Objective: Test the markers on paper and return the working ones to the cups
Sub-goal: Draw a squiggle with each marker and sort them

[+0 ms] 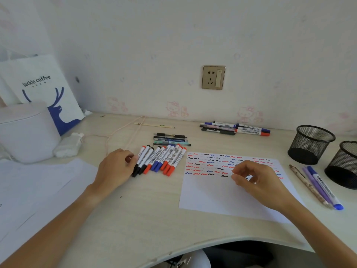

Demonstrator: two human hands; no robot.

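A row of several red, blue and black capped markers lies on the desk left of a white paper covered with coloured squiggles. My left hand rests beside the row, its curled fingertips touching the leftmost black marker. Over the paper hovers my right hand, fingers loosely curled and nothing visible in them. Two black mesh cups stand at the right and look empty. More markers lie by the wall. Three pens lie between paper and cups.
Several thin pens lie behind the marker row. A pale cable crosses the desk. A white pot, a crumpled tissue and a coffee bag stand at the left, with loose sheets. The desk's front edge curves inward.
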